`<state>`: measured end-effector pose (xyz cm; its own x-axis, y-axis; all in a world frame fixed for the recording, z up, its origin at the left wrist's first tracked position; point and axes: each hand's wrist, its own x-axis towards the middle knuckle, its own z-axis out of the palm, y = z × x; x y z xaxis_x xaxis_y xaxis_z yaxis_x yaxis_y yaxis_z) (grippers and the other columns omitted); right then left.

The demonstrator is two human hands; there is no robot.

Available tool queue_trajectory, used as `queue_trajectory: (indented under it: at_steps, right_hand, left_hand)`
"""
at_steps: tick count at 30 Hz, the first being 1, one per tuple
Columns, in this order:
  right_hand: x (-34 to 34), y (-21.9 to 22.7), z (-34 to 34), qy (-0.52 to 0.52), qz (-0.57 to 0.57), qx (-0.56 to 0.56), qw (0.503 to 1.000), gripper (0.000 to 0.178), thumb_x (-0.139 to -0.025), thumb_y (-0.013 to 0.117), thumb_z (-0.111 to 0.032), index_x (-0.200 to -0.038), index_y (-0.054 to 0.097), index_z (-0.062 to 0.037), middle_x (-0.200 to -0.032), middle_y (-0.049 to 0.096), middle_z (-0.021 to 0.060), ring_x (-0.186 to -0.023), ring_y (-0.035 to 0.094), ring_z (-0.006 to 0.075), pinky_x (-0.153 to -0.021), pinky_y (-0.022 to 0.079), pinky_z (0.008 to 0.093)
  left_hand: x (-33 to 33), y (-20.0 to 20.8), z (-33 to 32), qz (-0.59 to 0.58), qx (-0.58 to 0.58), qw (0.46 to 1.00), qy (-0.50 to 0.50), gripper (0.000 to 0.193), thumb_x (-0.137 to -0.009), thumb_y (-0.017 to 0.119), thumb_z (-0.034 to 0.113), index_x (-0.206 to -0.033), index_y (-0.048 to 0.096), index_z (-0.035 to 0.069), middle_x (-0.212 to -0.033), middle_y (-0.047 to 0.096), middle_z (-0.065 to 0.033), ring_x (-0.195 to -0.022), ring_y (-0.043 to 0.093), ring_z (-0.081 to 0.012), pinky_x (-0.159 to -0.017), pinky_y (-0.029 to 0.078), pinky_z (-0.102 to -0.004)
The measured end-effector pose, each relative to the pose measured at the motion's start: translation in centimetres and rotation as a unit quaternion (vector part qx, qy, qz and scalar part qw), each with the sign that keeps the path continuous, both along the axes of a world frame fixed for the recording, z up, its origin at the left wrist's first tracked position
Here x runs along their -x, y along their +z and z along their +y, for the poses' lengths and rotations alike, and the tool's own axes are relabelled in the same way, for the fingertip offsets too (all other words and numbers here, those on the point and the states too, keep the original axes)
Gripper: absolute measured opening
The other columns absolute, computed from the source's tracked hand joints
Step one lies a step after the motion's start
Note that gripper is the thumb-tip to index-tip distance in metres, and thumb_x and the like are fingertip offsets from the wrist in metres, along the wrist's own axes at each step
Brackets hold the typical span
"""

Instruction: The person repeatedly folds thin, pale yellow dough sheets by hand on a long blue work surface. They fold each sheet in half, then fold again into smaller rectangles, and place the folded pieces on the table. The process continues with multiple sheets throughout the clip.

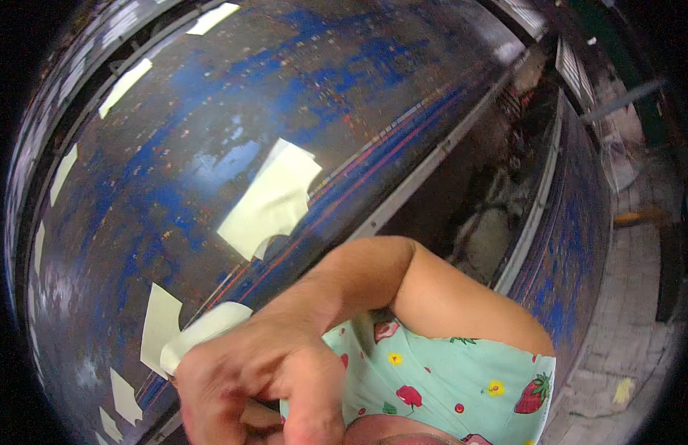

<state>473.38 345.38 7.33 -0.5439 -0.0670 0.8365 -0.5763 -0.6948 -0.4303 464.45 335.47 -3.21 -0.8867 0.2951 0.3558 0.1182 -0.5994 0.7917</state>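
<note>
Right hand (262, 378), fingers bent, is by a curled pale sheet (207, 332); whether it grips it I cannot tell. No left hand shows clearly. Gentle handling should avoid creases. Beyond the hand, overlapping pale pieces (273, 196) lie on the blue-stained table (344, 74).

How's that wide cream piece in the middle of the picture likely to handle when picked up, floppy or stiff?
The wide cream piece is probably floppy, as soft ripples cross its surface. It looks thin, so likely light. A paler layer peeks out beneath, so that might drag along.
</note>
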Motion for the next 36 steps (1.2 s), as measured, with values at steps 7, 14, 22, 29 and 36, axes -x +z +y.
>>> queue_trajectory:
  at_steps: [7,14,22,29,36]
  right_hand:
    - [-0.1,1.5,-1.8,0.114,0.046,0.029,0.992,0.048,-0.093,0.08,-0.027,-0.058,0.054,-0.0056,-0.052,0.046,0.0015,-0.044,0.039,0.0125,-0.042,0.027,0.0316]
    - [-0.6,1.5,-2.6,0.165,0.024,-0.031,0.986,0.047,-0.092,0.081,-0.028,-0.06,0.056,-0.0041,-0.053,0.048,0.0024,-0.047,0.042,0.0119,-0.043,0.03,0.0304]
    - [-0.8,1.7,-3.7,0.164,0.007,-0.052,0.985,0.042,-0.091,0.081,-0.03,-0.066,0.061,-0.0024,-0.059,0.055,0.0046,-0.054,0.05,0.0128,-0.049,0.037,0.031]
    - [-1.5,1.8,-3.8,0.186,-0.008,-0.077,0.98,0.04,-0.091,0.081,-0.032,-0.072,0.065,-0.0009,-0.064,0.061,0.0064,-0.06,0.057,0.0136,-0.054,0.043,0.0314]
    - [-1.0,-2.0,-2.6,0.13,-0.053,-0.163,0.977,0.039,-0.09,0.081,-0.034,-0.078,0.07,0.0006,-0.069,0.067,0.0082,-0.065,0.064,0.0143,-0.059,0.049,0.0319]
  left_hand:
    - [-8.5,10.8,10.5,0.25,-0.713,0.649,-0.088,0.024,-0.081,0.082,-0.006,-0.079,0.067,0.013,-0.076,0.065,0.0048,-0.072,0.063,-0.0037,-0.063,0.047,-0.0213]
    - [-9.1,12.3,7.6,0.319,-0.66,0.676,0.072,0.028,-0.08,0.082,-0.013,-0.073,0.063,0.006,-0.071,0.061,0.0064,-0.065,0.057,0.001,-0.061,0.042,-0.0145]
    - [-8.7,12.8,7.5,0.334,-0.701,0.629,0.045,0.026,-0.081,0.077,-0.017,-0.074,0.062,0.004,-0.074,0.061,0.0051,-0.068,0.058,0.0006,-0.062,0.043,-0.0154]
    - [-9.7,11.9,5.6,0.445,-0.567,0.681,0.132,0.016,-0.091,0.064,-0.019,-0.091,0.062,-0.002,-0.084,0.063,0.0041,-0.072,0.058,0.0007,-0.066,0.043,-0.0139]
    - [-0.6,2.6,-5.6,0.249,-0.057,0.963,-0.088,0.009,-0.084,0.07,-0.005,-0.085,0.062,-0.001,-0.085,0.065,-0.0018,-0.076,0.06,-0.0065,-0.072,0.045,-0.0212]
